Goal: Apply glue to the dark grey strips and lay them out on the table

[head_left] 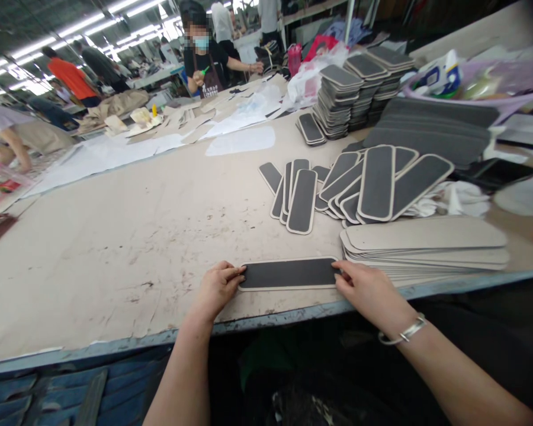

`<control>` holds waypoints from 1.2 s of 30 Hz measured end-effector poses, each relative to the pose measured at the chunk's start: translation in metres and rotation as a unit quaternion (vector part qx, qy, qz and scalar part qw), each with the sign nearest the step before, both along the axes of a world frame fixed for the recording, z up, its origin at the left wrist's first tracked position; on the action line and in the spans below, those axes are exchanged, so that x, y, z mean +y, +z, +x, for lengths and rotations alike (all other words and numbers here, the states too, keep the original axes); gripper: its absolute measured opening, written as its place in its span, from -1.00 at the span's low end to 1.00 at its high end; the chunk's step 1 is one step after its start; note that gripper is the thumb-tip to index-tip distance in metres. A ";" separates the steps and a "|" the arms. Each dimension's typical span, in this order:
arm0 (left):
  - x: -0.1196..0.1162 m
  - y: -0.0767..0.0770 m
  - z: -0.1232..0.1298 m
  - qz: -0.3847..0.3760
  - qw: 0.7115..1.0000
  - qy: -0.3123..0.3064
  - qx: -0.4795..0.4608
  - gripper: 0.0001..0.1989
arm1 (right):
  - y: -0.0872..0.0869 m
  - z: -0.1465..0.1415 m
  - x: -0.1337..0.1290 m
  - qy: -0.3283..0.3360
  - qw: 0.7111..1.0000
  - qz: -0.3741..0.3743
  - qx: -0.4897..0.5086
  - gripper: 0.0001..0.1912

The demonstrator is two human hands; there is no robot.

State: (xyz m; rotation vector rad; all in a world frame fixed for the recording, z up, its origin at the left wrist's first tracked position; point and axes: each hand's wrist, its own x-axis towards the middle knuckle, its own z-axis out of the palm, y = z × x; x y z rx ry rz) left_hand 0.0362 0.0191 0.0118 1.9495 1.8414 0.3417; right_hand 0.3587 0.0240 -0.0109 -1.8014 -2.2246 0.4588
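Note:
A long dark grey panel (pixel 288 274) with rounded corners and a pale border lies flat near the table's front edge. Its left end is pinched by my left hand (pixel 221 287), thumb and fingers closed on the border. At the opposite end, my right hand (pixel 368 290), with a silver bracelet on the wrist, grips the corner the same way. Just beyond my right hand sits a stack of beige rounded boards (pixel 426 234). Farther back, several similar dark panels with pale borders (pixel 376 183) lie in a loose, overlapping heap.
Tall stacks of dark panels (pixel 340 97) stand at the back right, beside larger dark sheets (pixel 430 127) and a purple basket (pixel 510 97). White paper sheets (pixel 242 142) lie across the table (pixel 115 248). A masked co-worker (pixel 208 59) stands at the far side.

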 end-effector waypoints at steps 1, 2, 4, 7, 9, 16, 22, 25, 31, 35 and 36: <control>0.001 0.000 0.001 -0.011 1.000 0.009 0.005 -0.72 | 0.001 0.000 0.000 0.001 1.000 -0.002 -0.001 -0.72; 0.002 0.000 0.001 -0.022 1.000 0.019 0.007 -0.72 | 0.002 -0.001 0.000 0.003 1.000 -0.003 -0.002 -0.72; 0.003 0.000 0.000 -0.037 0.999 0.028 0.006 -0.70 | 0.004 -0.002 0.000 0.009 1.000 -0.007 -0.010 -0.72; 0.005 -0.001 -0.003 -0.042 0.999 0.023 -0.009 -0.67 | 0.009 -0.004 -0.003 0.019 0.999 -0.009 -0.039 -0.71; 0.006 -0.002 -0.004 -0.049 0.998 0.028 -0.012 -0.66 | 0.013 -0.004 -0.006 0.019 0.997 -0.002 -0.070 -0.71; 0.008 -0.004 -0.005 -0.046 0.998 0.032 0.005 -0.65 | 0.027 -0.015 -0.015 -0.009 0.995 0.061 -0.084 -0.64; 0.010 -0.009 -0.009 -0.050 0.998 0.035 0.010 -0.59 | 0.026 -0.068 -0.025 0.117 0.986 0.114 0.037 -0.45; 0.012 -0.010 -0.011 -0.042 0.998 0.033 0.013 -0.59 | 0.015 -0.093 -0.027 0.188 0.976 0.089 0.061 -0.29; 0.013 -0.011 -0.013 -0.045 0.998 0.030 0.008 -0.65 | -0.007 -0.066 -0.020 0.196 0.979 0.049 0.015 -0.19; 0.011 -0.015 -0.014 -0.065 0.996 0.049 -0.036 -0.63 | -0.014 -0.032 -0.017 0.157 0.986 0.046 -0.026 -0.18; 0.009 -0.014 -0.015 -0.077 0.993 0.062 -0.058 -0.61 | -0.015 -0.028 -0.017 0.150 0.987 0.047 -0.032 -0.17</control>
